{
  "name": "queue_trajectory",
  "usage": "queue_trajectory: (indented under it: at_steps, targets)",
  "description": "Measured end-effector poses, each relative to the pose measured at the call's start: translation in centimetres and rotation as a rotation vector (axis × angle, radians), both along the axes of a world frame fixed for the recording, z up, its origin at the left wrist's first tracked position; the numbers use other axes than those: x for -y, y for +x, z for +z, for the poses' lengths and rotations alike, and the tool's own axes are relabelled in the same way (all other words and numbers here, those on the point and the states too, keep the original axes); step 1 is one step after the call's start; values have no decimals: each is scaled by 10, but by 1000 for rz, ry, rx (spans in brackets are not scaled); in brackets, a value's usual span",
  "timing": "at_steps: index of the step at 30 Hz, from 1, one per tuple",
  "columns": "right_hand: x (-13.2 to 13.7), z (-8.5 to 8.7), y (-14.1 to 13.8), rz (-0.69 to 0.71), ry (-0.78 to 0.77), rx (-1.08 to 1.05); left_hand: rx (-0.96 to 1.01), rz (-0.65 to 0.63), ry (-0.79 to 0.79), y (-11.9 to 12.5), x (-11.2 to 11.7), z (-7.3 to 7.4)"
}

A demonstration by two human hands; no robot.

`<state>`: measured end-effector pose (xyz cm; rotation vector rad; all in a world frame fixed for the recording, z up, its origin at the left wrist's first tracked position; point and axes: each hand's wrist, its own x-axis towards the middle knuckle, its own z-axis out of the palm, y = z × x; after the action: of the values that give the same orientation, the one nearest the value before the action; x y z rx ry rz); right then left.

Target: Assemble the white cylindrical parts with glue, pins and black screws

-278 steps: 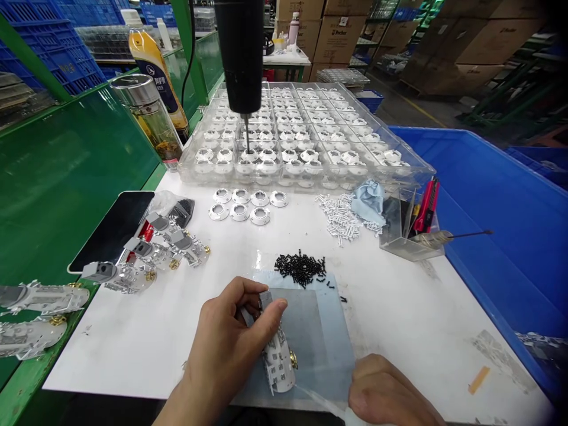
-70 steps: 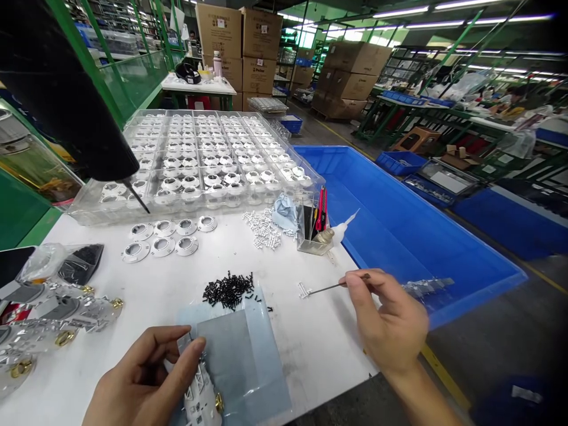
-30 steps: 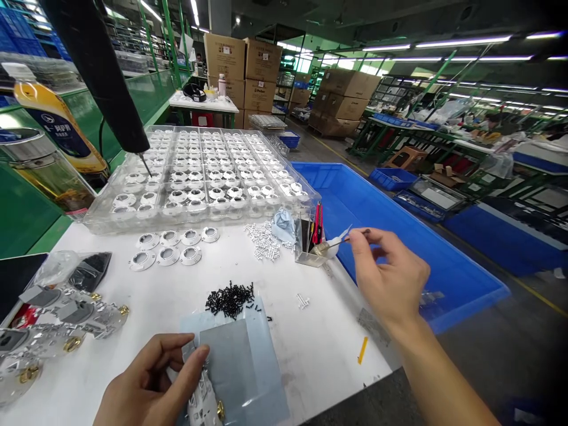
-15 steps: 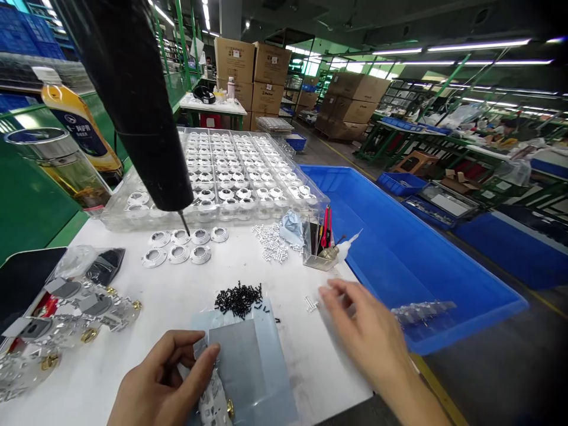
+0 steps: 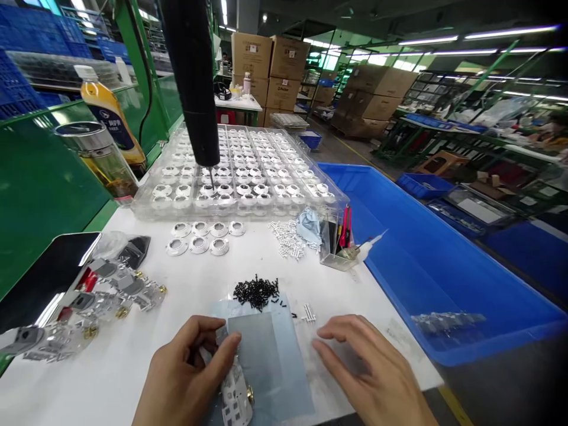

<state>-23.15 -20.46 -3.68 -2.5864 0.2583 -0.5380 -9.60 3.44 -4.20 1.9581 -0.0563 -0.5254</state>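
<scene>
My left hand (image 5: pixel 190 370) is closed around a clear and white plastic part with a brass-coloured fitting (image 5: pixel 236 393), held over a blue plastic sheet with a grey pad (image 5: pixel 257 355). Part of that piece is hidden behind my fingers. My right hand (image 5: pixel 366 361) hovers at the sheet's right side, fingers apart, nothing visible between them. Just beyond its fingertips lie a few white screws (image 5: pixel 308 313). Black screws (image 5: pixel 256 292) form a heap at the sheet's far edge. From above hangs a black electric screwdriver (image 5: pixel 202 118), its bit pointing down.
White rings (image 5: pixel 199 244) lie before a clear tray (image 5: pixel 239 207) full of similar rings. Several clear assemblies (image 5: pixel 109 296) and a phone (image 5: pixel 48 278) sit left. A pile of white screws (image 5: pixel 288 239), a tool holder (image 5: pixel 335 260) and a blue bin (image 5: pixel 399 236) are on the right.
My right hand has drawn back from beside the few white screws to a spot nearer me. My left hand keeps its hold on the plastic part. The whole view has shifted.
</scene>
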Motion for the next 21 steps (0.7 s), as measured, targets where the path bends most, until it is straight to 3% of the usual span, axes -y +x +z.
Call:
queue_trajectory:
  at_steps: [9,15,21]
  targets:
    - [23,-2,30,83,-20,-154,39,-25,-32,0,-2,2]
    - [23,-8,19,125,59,-43,84,-37,-56,3,-3,4]
    - [-32,5,13,557,328,-19,113,-75,-71,6,-6,-2]
